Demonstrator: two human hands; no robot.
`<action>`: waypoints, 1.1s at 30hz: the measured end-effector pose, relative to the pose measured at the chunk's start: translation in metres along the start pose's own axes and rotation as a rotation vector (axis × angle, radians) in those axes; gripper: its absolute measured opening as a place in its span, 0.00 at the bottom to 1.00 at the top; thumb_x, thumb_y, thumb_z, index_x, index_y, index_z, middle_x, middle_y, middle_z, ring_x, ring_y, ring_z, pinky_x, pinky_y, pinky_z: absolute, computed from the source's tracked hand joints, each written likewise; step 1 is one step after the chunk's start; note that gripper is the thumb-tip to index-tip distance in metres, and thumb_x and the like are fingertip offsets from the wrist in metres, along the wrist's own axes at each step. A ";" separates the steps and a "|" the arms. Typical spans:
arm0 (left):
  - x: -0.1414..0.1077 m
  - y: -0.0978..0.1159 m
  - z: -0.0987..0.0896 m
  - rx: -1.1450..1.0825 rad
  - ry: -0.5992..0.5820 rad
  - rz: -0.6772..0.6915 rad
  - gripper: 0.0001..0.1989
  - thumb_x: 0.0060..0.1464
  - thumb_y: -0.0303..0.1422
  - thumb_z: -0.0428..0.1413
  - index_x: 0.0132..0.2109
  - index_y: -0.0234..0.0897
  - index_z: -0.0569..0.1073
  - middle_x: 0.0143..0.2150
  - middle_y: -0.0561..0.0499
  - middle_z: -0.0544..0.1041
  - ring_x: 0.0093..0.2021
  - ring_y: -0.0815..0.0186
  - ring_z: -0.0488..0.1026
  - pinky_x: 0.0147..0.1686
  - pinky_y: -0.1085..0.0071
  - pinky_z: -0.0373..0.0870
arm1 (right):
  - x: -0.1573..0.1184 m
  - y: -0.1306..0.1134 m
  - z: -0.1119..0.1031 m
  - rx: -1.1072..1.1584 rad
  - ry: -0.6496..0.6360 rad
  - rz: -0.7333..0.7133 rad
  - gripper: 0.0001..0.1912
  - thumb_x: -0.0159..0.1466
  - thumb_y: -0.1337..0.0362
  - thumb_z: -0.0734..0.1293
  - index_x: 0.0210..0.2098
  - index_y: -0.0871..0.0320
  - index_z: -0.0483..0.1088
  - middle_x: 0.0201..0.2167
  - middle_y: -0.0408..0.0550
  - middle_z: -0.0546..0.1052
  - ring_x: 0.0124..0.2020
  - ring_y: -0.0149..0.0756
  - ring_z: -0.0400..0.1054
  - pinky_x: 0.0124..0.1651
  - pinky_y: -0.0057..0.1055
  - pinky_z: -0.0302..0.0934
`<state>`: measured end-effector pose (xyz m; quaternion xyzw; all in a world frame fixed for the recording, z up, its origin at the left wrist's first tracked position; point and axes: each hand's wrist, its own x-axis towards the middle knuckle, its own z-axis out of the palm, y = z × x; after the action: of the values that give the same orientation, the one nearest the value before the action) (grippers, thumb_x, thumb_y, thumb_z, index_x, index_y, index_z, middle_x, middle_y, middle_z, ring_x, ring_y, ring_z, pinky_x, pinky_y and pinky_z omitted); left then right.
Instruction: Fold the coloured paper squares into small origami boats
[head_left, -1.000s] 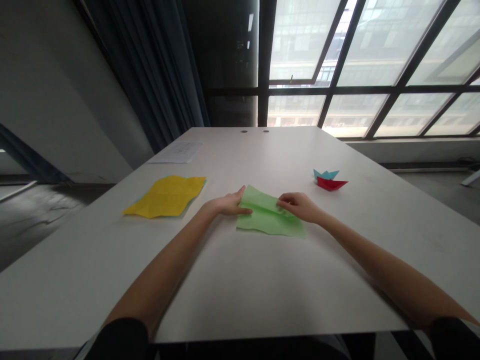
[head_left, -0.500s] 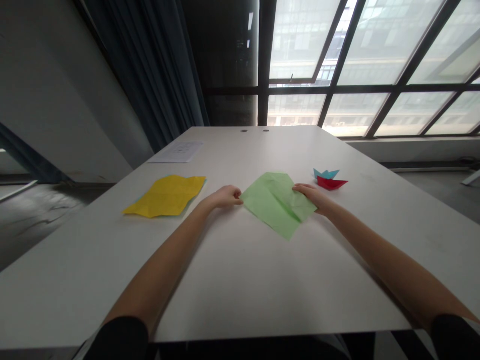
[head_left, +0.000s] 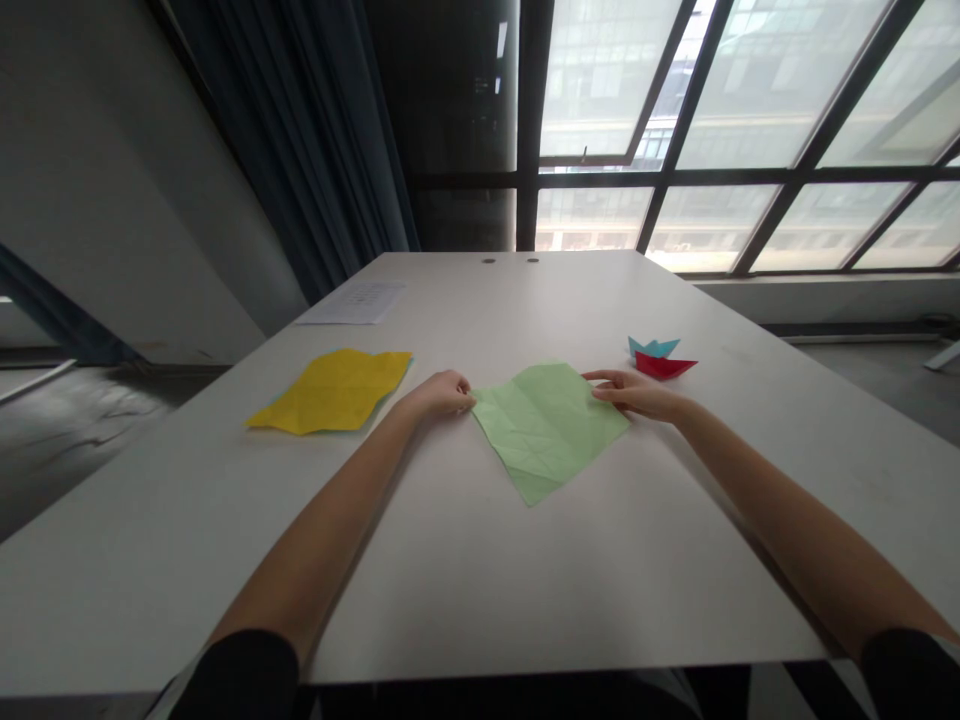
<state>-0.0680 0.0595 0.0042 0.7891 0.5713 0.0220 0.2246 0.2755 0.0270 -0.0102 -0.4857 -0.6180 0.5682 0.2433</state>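
Note:
A creased sheet of light green paper [head_left: 551, 430] lies opened out on the white table [head_left: 480, 590], one corner pointing toward me. At its left corner my left hand [head_left: 444, 394] is closed, pinching the paper between thumb and fingers. My right hand [head_left: 637, 392] rests along the upper right edge with its fingers apart, the fingertips touching or just over the paper. Close beyond the right hand sit a red paper boat [head_left: 664, 367] and a blue paper boat [head_left: 652, 348], side by side.
Yellow paper [head_left: 334, 392] lies left of my left hand, with a bluish sheet showing beneath its edge. A white printed sheet [head_left: 352, 303] is at the table's far left. Behind stand a dark blue curtain [head_left: 300, 130] and windows [head_left: 600, 80].
The green paper has flattened from a raised, bent shape, and its near corner has swung left toward me. My left hand moved slightly left; the right hand's fingers have spread.

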 end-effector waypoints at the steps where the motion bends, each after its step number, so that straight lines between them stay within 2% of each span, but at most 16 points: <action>1: 0.000 0.000 0.001 -0.011 0.008 0.007 0.14 0.41 0.39 0.51 0.29 0.33 0.75 0.25 0.49 0.75 0.27 0.66 0.69 0.25 0.75 0.59 | -0.003 -0.002 0.001 -0.033 -0.051 -0.013 0.36 0.52 0.60 0.69 0.58 0.57 0.56 0.43 0.53 0.74 0.38 0.37 0.71 0.38 0.31 0.67; 4: 0.002 0.000 0.003 -0.035 0.040 0.012 0.16 0.41 0.39 0.52 0.33 0.33 0.76 0.29 0.48 0.76 0.30 0.65 0.71 0.28 0.75 0.61 | -0.008 -0.006 0.005 -0.122 -0.135 -0.038 0.50 0.48 0.64 0.72 0.63 0.52 0.41 0.51 0.53 0.69 0.45 0.39 0.68 0.44 0.35 0.66; 6: 0.004 -0.001 0.004 -0.047 0.049 0.007 0.16 0.40 0.37 0.54 0.36 0.32 0.76 0.31 0.47 0.77 0.31 0.65 0.71 0.29 0.75 0.61 | -0.008 -0.004 0.007 -0.193 -0.116 -0.057 0.53 0.48 0.66 0.71 0.64 0.52 0.36 0.54 0.54 0.66 0.46 0.40 0.67 0.46 0.37 0.65; 8: 0.006 -0.003 0.005 -0.067 0.050 0.007 0.16 0.40 0.36 0.54 0.36 0.31 0.76 0.32 0.47 0.77 0.31 0.65 0.71 0.29 0.75 0.62 | -0.005 0.000 0.007 -0.258 -0.066 -0.077 0.51 0.49 0.66 0.70 0.64 0.53 0.36 0.54 0.55 0.65 0.46 0.40 0.67 0.46 0.37 0.65; 12: 0.007 -0.006 0.006 -0.093 0.079 0.011 0.13 0.40 0.35 0.54 0.33 0.32 0.75 0.29 0.49 0.75 0.30 0.66 0.69 0.28 0.75 0.61 | 0.002 0.007 0.004 -0.370 0.053 -0.122 0.45 0.51 0.66 0.68 0.63 0.54 0.40 0.47 0.53 0.71 0.41 0.39 0.69 0.41 0.34 0.65; 14: 0.007 -0.007 0.006 -0.091 0.103 0.027 0.13 0.40 0.34 0.53 0.33 0.32 0.75 0.27 0.49 0.75 0.29 0.67 0.69 0.27 0.75 0.61 | 0.006 0.009 0.001 -0.477 0.137 -0.152 0.39 0.52 0.65 0.67 0.60 0.57 0.48 0.39 0.50 0.74 0.36 0.38 0.69 0.37 0.32 0.64; 17: 0.008 -0.009 0.007 -0.091 0.130 0.045 0.13 0.40 0.34 0.52 0.32 0.32 0.75 0.27 0.50 0.74 0.28 0.67 0.69 0.27 0.74 0.60 | 0.010 0.014 -0.004 -0.659 0.226 -0.184 0.21 0.53 0.62 0.65 0.46 0.61 0.66 0.30 0.46 0.74 0.30 0.35 0.67 0.32 0.29 0.61; 20: 0.009 -0.011 0.008 -0.084 0.155 0.048 0.13 0.40 0.33 0.51 0.33 0.32 0.75 0.28 0.49 0.75 0.29 0.67 0.69 0.27 0.74 0.60 | 0.014 0.019 -0.006 -0.756 0.290 -0.232 0.11 0.53 0.60 0.63 0.33 0.60 0.70 0.27 0.44 0.73 0.29 0.33 0.65 0.31 0.28 0.58; 25: 0.007 -0.014 0.007 -0.093 0.174 0.019 0.14 0.39 0.30 0.51 0.35 0.32 0.76 0.30 0.48 0.76 0.30 0.66 0.70 0.29 0.75 0.62 | 0.015 0.024 -0.007 -0.774 0.389 -0.279 0.10 0.53 0.61 0.62 0.30 0.59 0.70 0.26 0.44 0.74 0.28 0.32 0.65 0.32 0.28 0.58; 30: 0.007 -0.016 0.008 -0.082 0.204 0.034 0.14 0.40 0.30 0.51 0.34 0.33 0.77 0.30 0.48 0.77 0.31 0.65 0.71 0.29 0.74 0.63 | 0.015 0.022 -0.007 -0.775 0.416 -0.267 0.09 0.52 0.67 0.61 0.30 0.59 0.72 0.28 0.45 0.76 0.29 0.32 0.66 0.33 0.28 0.60; 33: 0.008 -0.016 0.009 -0.023 0.256 0.036 0.13 0.41 0.30 0.50 0.34 0.35 0.78 0.31 0.48 0.77 0.32 0.64 0.71 0.31 0.73 0.63 | 0.015 0.022 -0.008 -0.803 0.403 -0.276 0.12 0.51 0.71 0.60 0.30 0.58 0.74 0.32 0.45 0.76 0.30 0.32 0.66 0.36 0.28 0.60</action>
<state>-0.0774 0.0676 -0.0119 0.7874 0.5807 0.1332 0.1582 0.2833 0.0408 -0.0330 -0.5556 -0.7881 0.1407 0.2246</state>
